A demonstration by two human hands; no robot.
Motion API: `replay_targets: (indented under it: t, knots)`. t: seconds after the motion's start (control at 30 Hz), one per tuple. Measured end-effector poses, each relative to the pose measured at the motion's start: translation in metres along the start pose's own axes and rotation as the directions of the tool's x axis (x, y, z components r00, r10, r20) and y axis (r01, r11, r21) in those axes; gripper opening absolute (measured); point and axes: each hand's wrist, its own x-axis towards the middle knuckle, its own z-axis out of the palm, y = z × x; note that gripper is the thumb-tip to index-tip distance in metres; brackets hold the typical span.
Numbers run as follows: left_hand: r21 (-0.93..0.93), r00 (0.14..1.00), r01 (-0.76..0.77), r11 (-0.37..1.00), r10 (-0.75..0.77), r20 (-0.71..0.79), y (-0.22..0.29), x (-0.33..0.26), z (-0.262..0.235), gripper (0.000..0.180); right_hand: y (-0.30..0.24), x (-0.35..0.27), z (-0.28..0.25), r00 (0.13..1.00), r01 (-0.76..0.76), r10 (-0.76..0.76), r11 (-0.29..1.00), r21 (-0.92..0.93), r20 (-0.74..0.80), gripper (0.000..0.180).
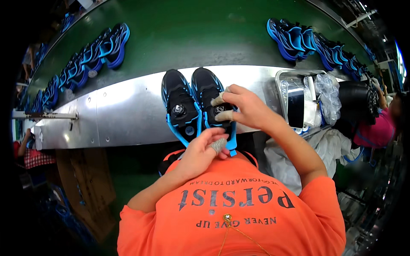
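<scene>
We count two black mesh sneakers with bright-blue trim [174,90], side by side on one long silvery metal ledge [128,112], toes pointing away from us and heels toward our body. Each bears one round black dial [179,109] on its upper, two in all, and one round pale sticker [189,130] shows inside the left sneaker.

Our right hand [244,106] is over the right sneaker, its thumb and one finger spread to either side of that dial; whether they grip it, we cannot tell. Two beige fingertip covers [224,116] show on this hand. Our left hand [200,151] is loosely curled beside the same sneaker's heel, with one grey wrapping [218,146] on a digit; whether it touches the heel, we cannot tell. The two hands are near each other but apart.

Beyond the ledge, one broad green work surface [192,40] carries two rows of similar sneakers: at least five at left [114,46] and at least four at right [285,40], overlapping too much for an exact count. To our right sits one rectangular metal tray [279,96], holding one dark flat rectangle [295,106] and crumpled clear plastic [329,96].
</scene>
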Motion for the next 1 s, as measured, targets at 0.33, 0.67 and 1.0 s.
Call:
replay_targets:
  t: [0.33, 0.67, 1.0]
  knots:
    - [-0.414, 0.998, 0.052, 0.909, -0.065, -0.017, -0.013, 0.01, 0.01, 0.035, -0.001, -0.002, 0.009, 0.999, 0.03, -0.032, 0.998, 0.051, 0.028, 0.03]
    - [-0.47, 0.996, 0.062, 0.88, -0.081, -0.02, -0.015, 0.014, 0.014, 0.033, 0.003, 0.001, 0.008, 0.999, 0.01, -0.009, 0.999, -0.031, 0.045, 0.031]
    - [-0.474, 0.995, 0.066, 0.878, -0.092, -0.031, -0.015, 0.014, 0.015, 0.032, 0.007, 0.001, 0.006, 0.99, 0.142, -0.142, 0.983, 0.119, -0.008, 0.029]
